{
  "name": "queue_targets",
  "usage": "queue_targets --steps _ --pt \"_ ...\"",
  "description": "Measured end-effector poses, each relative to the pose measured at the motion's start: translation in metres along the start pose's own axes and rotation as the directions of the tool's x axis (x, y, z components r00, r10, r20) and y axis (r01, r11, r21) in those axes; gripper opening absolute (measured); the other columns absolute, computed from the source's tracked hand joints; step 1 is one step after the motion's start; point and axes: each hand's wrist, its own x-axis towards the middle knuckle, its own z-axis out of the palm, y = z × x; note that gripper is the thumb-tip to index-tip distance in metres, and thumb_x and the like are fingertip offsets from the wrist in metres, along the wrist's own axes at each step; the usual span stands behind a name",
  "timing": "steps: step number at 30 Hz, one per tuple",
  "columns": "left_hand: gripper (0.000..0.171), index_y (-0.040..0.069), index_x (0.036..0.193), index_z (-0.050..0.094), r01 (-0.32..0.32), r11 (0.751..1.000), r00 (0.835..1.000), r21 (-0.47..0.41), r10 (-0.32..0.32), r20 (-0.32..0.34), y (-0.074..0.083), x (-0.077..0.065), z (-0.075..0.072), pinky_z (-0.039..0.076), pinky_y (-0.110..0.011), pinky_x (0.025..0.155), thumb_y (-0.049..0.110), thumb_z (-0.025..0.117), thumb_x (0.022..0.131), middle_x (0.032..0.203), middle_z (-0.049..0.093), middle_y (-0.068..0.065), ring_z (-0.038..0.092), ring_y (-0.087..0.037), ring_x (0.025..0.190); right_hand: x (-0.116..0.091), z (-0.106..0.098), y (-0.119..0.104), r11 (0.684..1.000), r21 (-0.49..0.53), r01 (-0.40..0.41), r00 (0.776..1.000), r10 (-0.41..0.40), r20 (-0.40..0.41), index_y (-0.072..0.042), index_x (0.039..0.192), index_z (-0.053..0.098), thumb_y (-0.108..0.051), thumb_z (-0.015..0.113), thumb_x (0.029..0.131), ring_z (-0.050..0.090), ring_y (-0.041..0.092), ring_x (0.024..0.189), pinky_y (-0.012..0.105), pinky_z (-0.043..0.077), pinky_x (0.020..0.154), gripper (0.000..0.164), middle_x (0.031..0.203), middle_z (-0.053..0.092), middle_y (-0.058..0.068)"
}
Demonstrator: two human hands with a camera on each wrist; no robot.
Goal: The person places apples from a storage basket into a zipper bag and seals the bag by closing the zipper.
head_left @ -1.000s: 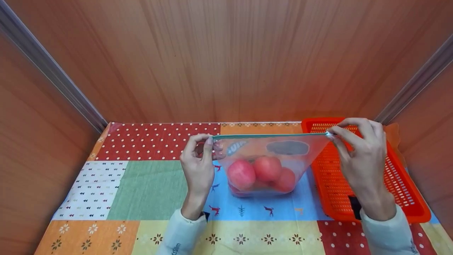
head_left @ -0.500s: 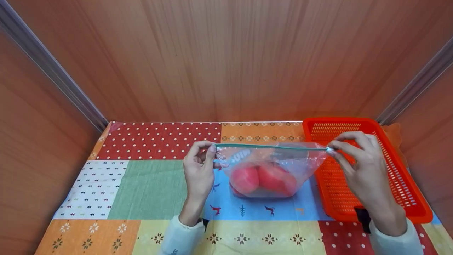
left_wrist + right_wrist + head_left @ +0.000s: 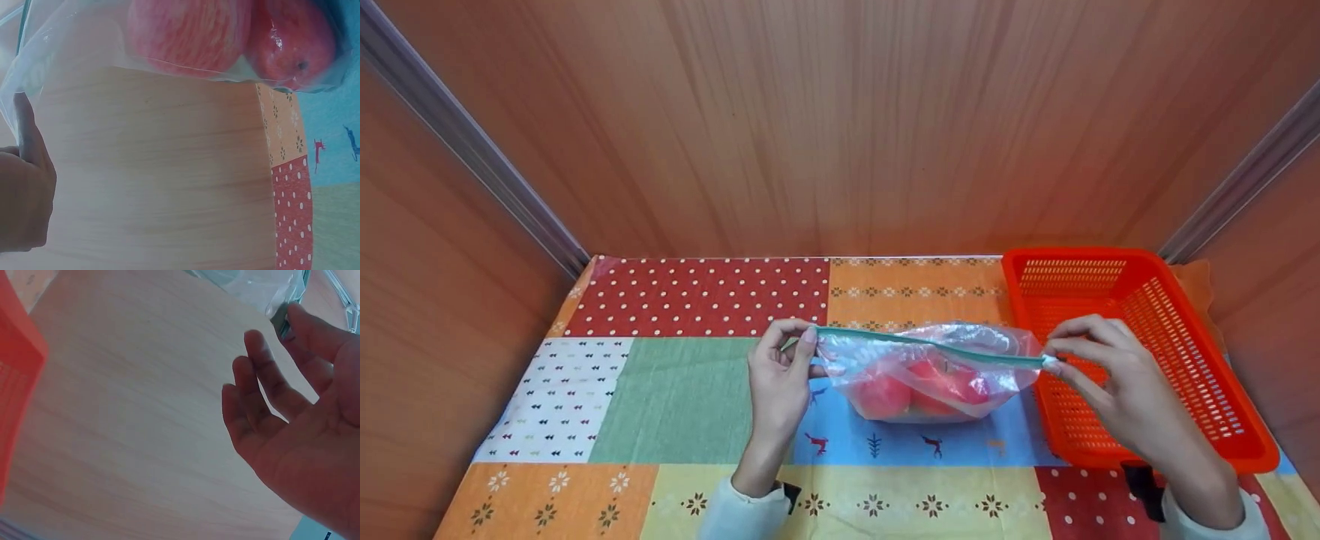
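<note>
A clear zip bag (image 3: pixel 994 337) with a green closure strip stands on the blue part of the cloth in the head view, holding several red apples (image 3: pixel 885 394). My left hand (image 3: pixel 781 382) pinches the strip's left end between thumb and finger. At the opposite end, the thumb and index finger of my right hand (image 3: pixel 1132 397) grip the white slider (image 3: pixel 1050 364); its other fingers are spread off the plastic in the right wrist view. The bag's top sags and folds forward over the fruit. Two apples (image 3: pixel 191 34) show closely through the plastic in the left wrist view.
An orange-red perforated basket (image 3: pixel 1245 450) stands on the right, partly behind my right forearm. Patchwork cloth (image 3: pixel 682 405) covers the table. Wood-grain panels (image 3: pixel 840 135) rise at the back and on both sides.
Both hands have lowered toward me, the right one further, bringing the bag's strip down with them. The strip has gone from taut and level to slack and slanting down to the right.
</note>
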Motion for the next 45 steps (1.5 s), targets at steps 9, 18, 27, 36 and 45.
queue_targets --steps 9,18,27,36,45 --pt "0.017 -0.01 0.116 0.059 0.075 0.997 0.982 -0.024 -0.07 0.178 -0.008 -0.001 -0.015 0.063 -0.027 0.068 0.0 0.064 0.103 0.106 0.065 -0.014 0.073 -0.018 0.084 -0.011 0.001 0.011 0.998 0.043 0.042 0.989 -0.048 0.143 -0.023 0.107 0.082 -0.007 0.087 0.087 0.051 0.003 0.109 0.016 0.056 0.08 0.026 0.119 0.067 -0.006" --pt "0.02 -0.015 0.115 0.052 0.125 0.982 0.899 -0.144 -0.051 0.435 -0.023 -0.001 -0.031 0.064 -0.027 0.07 0.0 0.06 0.105 0.102 0.063 -0.005 0.07 -0.013 0.084 -0.017 0.0 0.02 0.987 0.148 0.062 0.949 -0.104 0.296 -0.037 0.103 0.076 -0.01 0.084 0.091 0.059 0.005 0.107 0.022 0.058 0.088 0.031 0.117 0.068 -0.018" --pt "0.017 0.014 0.112 0.065 0.234 0.908 0.732 -0.347 0.07 0.678 -0.037 0.003 -0.043 0.064 -0.029 0.073 0.002 0.055 0.108 0.102 0.063 0.001 0.076 -0.013 0.09 -0.024 -0.004 0.029 0.974 0.227 -0.022 0.85 -0.101 0.516 -0.037 0.106 0.073 -0.026 0.078 0.097 0.059 0.006 0.112 0.024 0.058 0.089 0.015 0.122 0.067 -0.013" --pt "0.008 -0.007 0.103 0.058 0.357 0.853 0.566 -0.382 0.127 0.814 -0.04 0.004 -0.047 0.064 -0.032 0.07 -0.004 0.051 0.105 0.099 0.063 0.001 0.075 -0.01 0.082 -0.03 -0.004 0.037 0.956 0.278 -0.09 0.733 -0.125 0.668 -0.036 0.11 0.074 -0.026 0.075 0.099 0.059 0.009 0.11 0.025 0.058 0.087 0.015 0.121 0.066 -0.011" --pt "0.019 -0.022 0.105 0.051 0.283 0.95 0.404 -0.132 0.007 0.915 -0.04 0.002 -0.055 0.062 -0.022 0.072 -0.004 0.056 0.1 0.083 0.061 -0.027 0.071 -0.003 0.079 -0.036 0.004 0.04 0.935 0.306 -0.182 0.62 -0.132 0.774 -0.033 0.11 0.074 -0.027 0.079 0.095 0.06 0.009 0.11 0.025 0.058 0.086 0.016 0.12 0.068 -0.01"
